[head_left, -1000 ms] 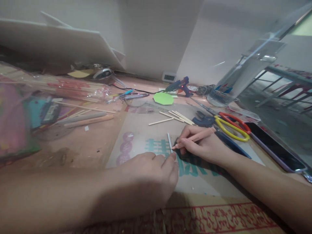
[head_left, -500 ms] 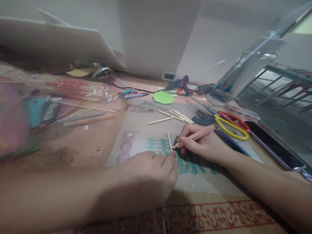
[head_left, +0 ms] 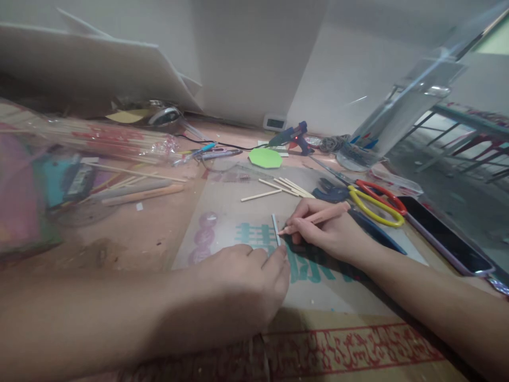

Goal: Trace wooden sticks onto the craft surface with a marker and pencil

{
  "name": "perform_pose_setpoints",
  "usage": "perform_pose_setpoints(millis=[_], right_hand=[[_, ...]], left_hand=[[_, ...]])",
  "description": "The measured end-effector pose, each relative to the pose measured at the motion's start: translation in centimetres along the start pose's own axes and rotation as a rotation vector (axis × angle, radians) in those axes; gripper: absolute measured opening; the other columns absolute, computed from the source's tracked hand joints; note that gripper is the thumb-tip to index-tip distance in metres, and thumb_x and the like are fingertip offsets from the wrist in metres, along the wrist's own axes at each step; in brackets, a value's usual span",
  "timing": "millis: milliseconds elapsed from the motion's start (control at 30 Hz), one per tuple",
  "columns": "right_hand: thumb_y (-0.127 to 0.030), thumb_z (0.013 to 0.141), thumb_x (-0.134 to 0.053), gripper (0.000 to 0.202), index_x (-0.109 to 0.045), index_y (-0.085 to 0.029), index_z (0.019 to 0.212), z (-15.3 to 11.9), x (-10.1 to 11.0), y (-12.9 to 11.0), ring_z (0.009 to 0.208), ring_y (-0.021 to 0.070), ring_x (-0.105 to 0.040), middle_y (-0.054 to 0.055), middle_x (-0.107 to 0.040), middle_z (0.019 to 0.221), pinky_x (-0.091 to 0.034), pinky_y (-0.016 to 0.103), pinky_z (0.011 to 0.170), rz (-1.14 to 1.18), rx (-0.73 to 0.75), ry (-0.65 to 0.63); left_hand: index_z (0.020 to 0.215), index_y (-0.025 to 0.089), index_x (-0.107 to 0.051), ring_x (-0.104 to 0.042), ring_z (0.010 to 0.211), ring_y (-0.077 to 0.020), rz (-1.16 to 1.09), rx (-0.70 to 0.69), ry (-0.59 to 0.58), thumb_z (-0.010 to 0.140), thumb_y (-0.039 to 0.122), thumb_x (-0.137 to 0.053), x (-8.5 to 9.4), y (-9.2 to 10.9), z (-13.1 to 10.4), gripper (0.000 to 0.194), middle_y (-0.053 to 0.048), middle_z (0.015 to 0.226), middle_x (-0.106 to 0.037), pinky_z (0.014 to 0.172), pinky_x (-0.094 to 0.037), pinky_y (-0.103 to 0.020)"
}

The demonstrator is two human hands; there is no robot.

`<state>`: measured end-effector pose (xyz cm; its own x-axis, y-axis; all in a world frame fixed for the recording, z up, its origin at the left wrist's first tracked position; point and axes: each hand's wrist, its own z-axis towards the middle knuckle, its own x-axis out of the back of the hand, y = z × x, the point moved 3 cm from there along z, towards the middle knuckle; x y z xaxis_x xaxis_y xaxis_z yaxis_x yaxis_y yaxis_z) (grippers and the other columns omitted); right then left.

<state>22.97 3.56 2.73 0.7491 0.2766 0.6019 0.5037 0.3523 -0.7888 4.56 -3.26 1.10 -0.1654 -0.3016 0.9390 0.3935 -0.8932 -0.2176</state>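
Pen point(head_left: 327, 214) tip now sits farther up strip point(head_left: 275, 227), toward sheet's point(head_left: 225, 204) far edge; right hand point(head_left: 326, 232) pinches pen, left hand point(head_left: 247, 280) fingers hold strip's near end.

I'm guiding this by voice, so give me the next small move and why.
Probably slide the pen along the thin strip toward its far end: the right hand holds the pen with its tip at the strip, the left hand is at the near end, and some strip extends beyond the tip.
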Motion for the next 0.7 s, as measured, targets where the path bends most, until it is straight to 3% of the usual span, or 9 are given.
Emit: perform_pose_setpoints(millis=[133,367,567,700], right_hand=[[-0.025,0.087,-0.064,0.016,-0.063,-0.019,0.073,-0.09,0.01,0.12,0.057,0.0156,-0.069,0.003,-0.073,0.061,-0.051,0.022,0.050,0.024,0.015,-0.039],[-0.028,0.090,-0.061,0.019,-0.069,-0.017,0.078,-0.02,0.13,-0.05,0.055,0.0147,-0.067,0.005,-0.073,0.064,-0.049,0.022,0.048,-0.024,-0.002,0.018],[-0.026,0.088,-0.064,0.016,-0.064,-0.019,0.073,-0.04,-0.07,0.11,0.056,0.0149,-0.068,0.003,-0.073,0.061,-0.051,0.022,0.049,0.037,0.033,-0.055],[-0.028,0.089,-0.062,0.018,-0.069,-0.016,0.078,-0.01,0.02,0.11,0.056,0.0153,-0.068,0.005,-0.074,0.065,-0.051,0.023,0.049,-0.021,0.018,0.004]], left_hand=[[0.122,0.008,-0.061,-0.067,0.079,-0.0216,-0.003,0.002,-0.014,0.100,0.016,-0.042,-0.14,0.01,-0.17,0.031,-0.018,0.121,-0.071,0.055,-0.044,-0.033],[0.114,0.009,-0.065,-0.065,0.074,-0.0233,0.003,-0.009,0.005,0.098,0.015,-0.041,0.06,-0.01,-0.06,0.030,-0.016,0.115,-0.073,0.052,-0.045,-0.034],[0.118,0.008,-0.065,-0.065,0.073,-0.0231,0.006,0.008,0.029,0.097,0.012,-0.041,0.11,0.12,-0.02,0.033,-0.015,0.115,-0.073,0.051,-0.046,-0.034],[0.116,0.009,-0.067,-0.065,0.075,-0.0239,0.008,0.001,0.021,0.097,0.013,-0.041,-0.01,0.12,0.02,0.032,-0.015,0.116,-0.073,0.052,-0.046,-0.035]])
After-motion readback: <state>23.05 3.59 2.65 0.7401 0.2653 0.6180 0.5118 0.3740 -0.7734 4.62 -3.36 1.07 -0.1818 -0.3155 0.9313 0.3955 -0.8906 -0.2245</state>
